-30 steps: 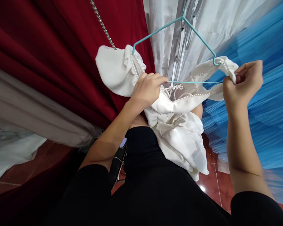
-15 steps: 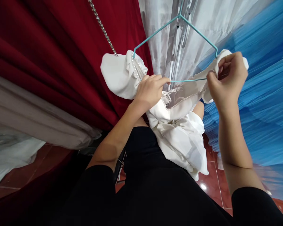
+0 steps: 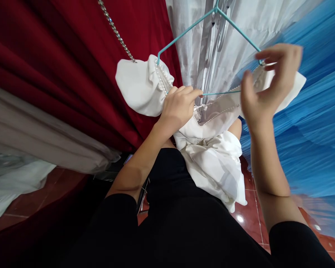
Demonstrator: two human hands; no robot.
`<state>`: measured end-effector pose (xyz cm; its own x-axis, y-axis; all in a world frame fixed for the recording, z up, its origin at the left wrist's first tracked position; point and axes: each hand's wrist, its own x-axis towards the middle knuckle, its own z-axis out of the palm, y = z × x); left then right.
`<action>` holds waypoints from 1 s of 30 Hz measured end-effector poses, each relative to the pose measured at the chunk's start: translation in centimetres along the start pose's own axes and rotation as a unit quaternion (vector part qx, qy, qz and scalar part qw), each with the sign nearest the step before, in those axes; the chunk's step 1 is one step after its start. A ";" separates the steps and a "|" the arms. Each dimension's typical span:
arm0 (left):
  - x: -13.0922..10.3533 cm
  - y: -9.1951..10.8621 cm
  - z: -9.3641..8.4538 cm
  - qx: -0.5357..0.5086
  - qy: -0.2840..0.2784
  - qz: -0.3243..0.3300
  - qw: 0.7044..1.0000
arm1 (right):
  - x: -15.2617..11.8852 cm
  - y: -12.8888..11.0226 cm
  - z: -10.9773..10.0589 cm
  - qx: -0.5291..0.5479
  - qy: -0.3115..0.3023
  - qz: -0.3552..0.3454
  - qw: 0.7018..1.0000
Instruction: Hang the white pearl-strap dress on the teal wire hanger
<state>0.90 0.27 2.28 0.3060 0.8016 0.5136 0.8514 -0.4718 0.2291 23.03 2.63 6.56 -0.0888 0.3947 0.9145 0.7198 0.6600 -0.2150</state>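
A white dress [image 3: 214, 167] with pearl-like trim hangs from a thin teal hanger [image 3: 184, 31], its skirt bunched over my lap. My left hand [image 3: 180, 106] is closed around the hanger's lower bar and the dress's neckline, beside the puffed white sleeve [image 3: 136, 87]. At the hanger's right corner, my right hand [image 3: 270, 83] has its thumb and fingers spread, slightly blurred. The right white sleeve [image 3: 292, 89] lies behind that hand, spread outward.
Red curtain-like fabric [image 3: 72, 67] with a beaded strand [image 3: 115, 31] fills the left. Blue tulle [image 3: 318, 137] hangs at right, white sheer fabric [image 3: 187, 48] behind the hanger. Red tiles [image 3: 248, 212] show below.
My right hand has let go of the right sleeve, opened its fingers and moved slightly up. The sleeve now spreads wider to the right. My left hand keeps its hold.
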 end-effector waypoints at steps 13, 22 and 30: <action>-1.9 -0.6 -0.6 -0.005 0.185 0.048 0.982 | -5.6 0.1 5.7 -0.063 -0.182 0.010 0.981; -0.5 -6.2 -4.8 -0.045 0.228 -0.060 0.971 | -5.6 0.4 5.5 -0.073 -0.194 0.021 0.978; -0.7 -13.0 -8.1 -0.041 0.382 -0.077 0.920 | -4.8 0.2 5.8 -0.045 -0.212 0.032 0.976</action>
<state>-13.85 2.88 5.64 -0.2306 0.3845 0.8939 0.8147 -0.4260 0.3934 19.58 4.58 0.14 -0.3047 0.6740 0.6729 0.7891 0.5743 -0.2180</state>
